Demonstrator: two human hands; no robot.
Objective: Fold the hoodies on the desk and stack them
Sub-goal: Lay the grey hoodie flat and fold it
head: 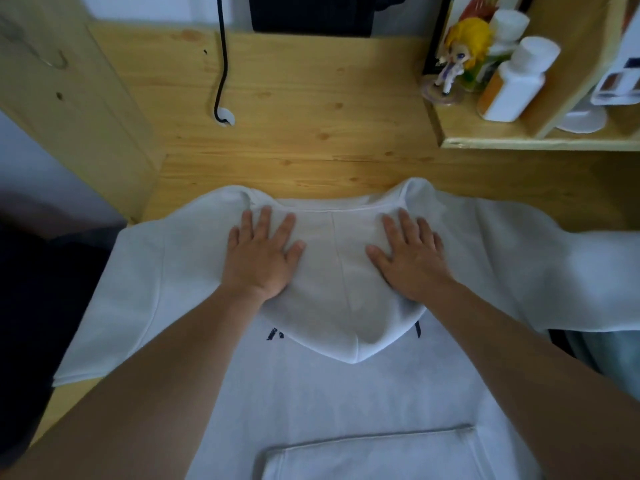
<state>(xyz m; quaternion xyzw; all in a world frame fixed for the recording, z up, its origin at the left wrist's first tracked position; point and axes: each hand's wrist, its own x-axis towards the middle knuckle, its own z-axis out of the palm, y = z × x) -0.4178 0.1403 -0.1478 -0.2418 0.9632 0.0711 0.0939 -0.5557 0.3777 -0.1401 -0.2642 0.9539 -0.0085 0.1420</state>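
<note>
Partly hidden, perhaps lettering, under hood (341,271)

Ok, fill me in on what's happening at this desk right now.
A person is folding a white hoodie spread front-up on the wooden desk. The hood is folded down over the chest, and both hands press it flat with straight fingers: the left hand on its left side, the right hand on its right. The sleeves lie spread out to both sides, not folded in yet, and the front pocket faces up. No finished stack is visible.
</note>
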